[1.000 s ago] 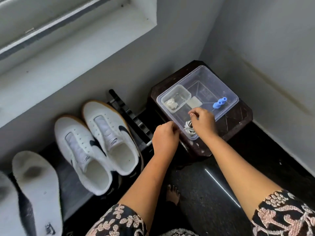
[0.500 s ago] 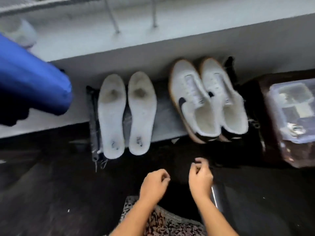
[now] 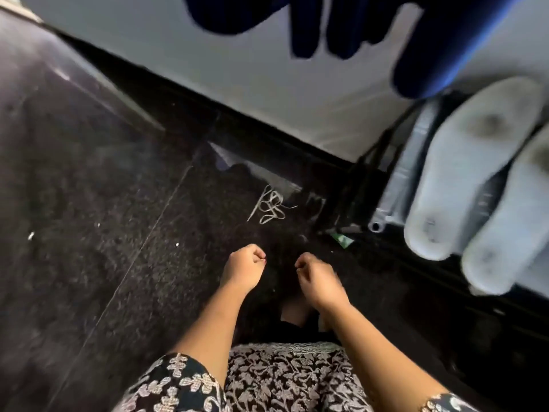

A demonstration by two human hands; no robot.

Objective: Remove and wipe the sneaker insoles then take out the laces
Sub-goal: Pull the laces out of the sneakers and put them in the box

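A loose white lace [image 3: 271, 207] lies tangled on the dark floor, just beyond my hands. My left hand [image 3: 243, 267] is curled into a loose fist with nothing in it. My right hand [image 3: 316, 276] is also curled shut and holds nothing I can see. Two white insoles [image 3: 472, 185] with dark heel stains lie side by side on a grey rack [image 3: 408, 162] at the right. The sneakers are out of view.
A dark blue object [image 3: 445, 40] hangs blurred at the top, close to the camera. A pale wall [image 3: 208, 69] runs diagonally behind the lace. A small green scrap [image 3: 343, 239] lies near the rack's corner. My patterned clothing [image 3: 282, 379] fills the bottom.
The view has swung left: the sneakers and the plastic box have left the frame, the insoles moved to the right edge, and a lace on the floor has come into sight. Both hands stay curled.
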